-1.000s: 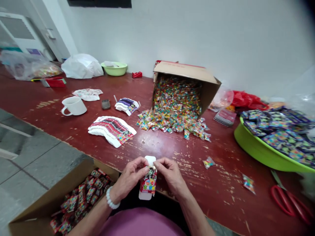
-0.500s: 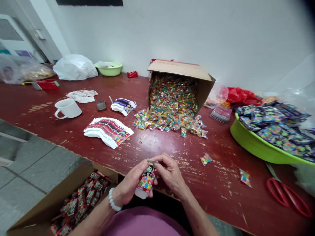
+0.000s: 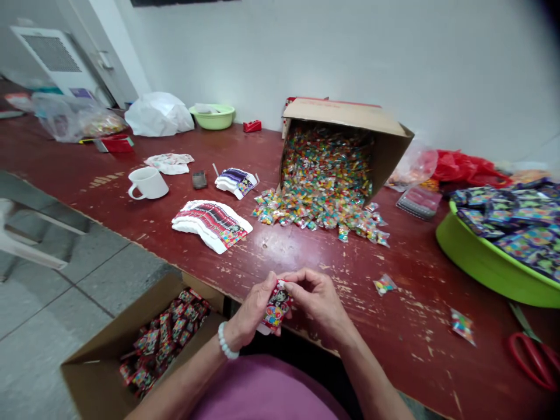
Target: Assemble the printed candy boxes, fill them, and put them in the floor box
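A small red printed box (image 3: 276, 306) is held near the table's front edge, its printed face turned up and a white flap at its lower end. My left hand (image 3: 254, 309), with a beaded bracelet at the wrist, is wrapped round the box from the left. My right hand (image 3: 315, 298) pinches the box's top end between thumb and fingers. Beyond my hands lies a fanned stack of flat red boxes (image 3: 212, 224). Small candy packets (image 3: 324, 204) spill from a tipped cardboard box (image 3: 394, 140) farther back.
A carton (image 3: 91, 373) of red boxes stands below the table at left. On the table (image 3: 245, 262) are a white mug (image 3: 149, 183), flat purple boxes (image 3: 236, 182), two loose candy packets (image 3: 384, 284), a green basin (image 3: 490, 268) of dark packs and red-handled scissors (image 3: 531, 359).
The view has swung left, so table things appear farther right. My right fingers have moved in over the box's top end, and the flap raised there before now looks folded down.
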The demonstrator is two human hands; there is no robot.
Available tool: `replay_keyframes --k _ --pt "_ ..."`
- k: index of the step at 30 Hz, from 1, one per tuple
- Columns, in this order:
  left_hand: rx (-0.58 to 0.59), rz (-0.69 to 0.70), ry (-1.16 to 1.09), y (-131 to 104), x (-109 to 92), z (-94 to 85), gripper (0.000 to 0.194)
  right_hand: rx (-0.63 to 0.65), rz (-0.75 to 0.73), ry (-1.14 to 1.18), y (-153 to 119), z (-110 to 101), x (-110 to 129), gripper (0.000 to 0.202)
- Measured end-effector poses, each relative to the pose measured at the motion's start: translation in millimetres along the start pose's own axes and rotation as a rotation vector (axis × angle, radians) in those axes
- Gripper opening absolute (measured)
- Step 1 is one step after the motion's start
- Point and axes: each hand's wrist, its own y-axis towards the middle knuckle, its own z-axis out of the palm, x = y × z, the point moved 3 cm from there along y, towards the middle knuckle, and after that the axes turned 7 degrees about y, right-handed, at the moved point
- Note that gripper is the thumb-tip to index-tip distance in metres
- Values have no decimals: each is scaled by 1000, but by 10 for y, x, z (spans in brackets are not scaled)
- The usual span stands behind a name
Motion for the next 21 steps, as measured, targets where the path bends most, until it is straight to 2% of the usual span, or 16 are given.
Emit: replay_keyframes --k 4,8,10,14,16,18,19,21 --pt "-49 29 89 -2 -43 -35 68 -15 -18 47 20 10 18 22" --pt "-87 9 49 -5 -79 -53 69 8 -118 -112 -3 11 48 21" --pt "-90 -33 -21 0 -56 -46 70 18 -207 -248 -24 22 56 18" --pt "-105 -100 -118 31 28 -15 64 -42 -445 -440 -61 93 61 12" --pt "-108 -104 -139 59 49 -5 62 -28 -435 -434 -45 123 36 13" --pt "-99 -92 -171 91 36 -7 60 43 -341 -398 24 86 13 13" --pt "-98 -79 -191 105 17 -17 60 64 -295 -402 82 13 17 15" --pt "-104 -60 -239 125 -28 -54 60 -11 -240 -512 253 -298 85 20"
